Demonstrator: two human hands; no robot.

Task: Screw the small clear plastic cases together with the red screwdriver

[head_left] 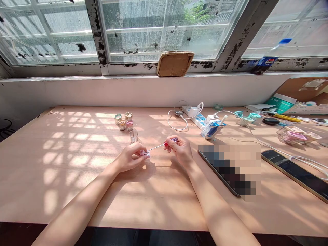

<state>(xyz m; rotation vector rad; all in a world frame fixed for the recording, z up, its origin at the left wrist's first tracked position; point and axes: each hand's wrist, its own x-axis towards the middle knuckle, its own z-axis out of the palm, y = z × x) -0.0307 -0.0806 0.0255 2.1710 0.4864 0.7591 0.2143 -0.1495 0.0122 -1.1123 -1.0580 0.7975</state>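
On window ledge (128,70) | Pepsi bottle (266,60) | hands (130,157) (179,150) pinching thin clear rod (156,147)

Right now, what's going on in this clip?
A person is working with both bare hands over a light wooden table. The right hand pinches the pink-and-purple end of a thin clear rod, while the left hand holds a small pinkish clear piece at the rod's other end. A clear square vial stands just beyond the hands, with small square vials with coloured tops grouped behind it.
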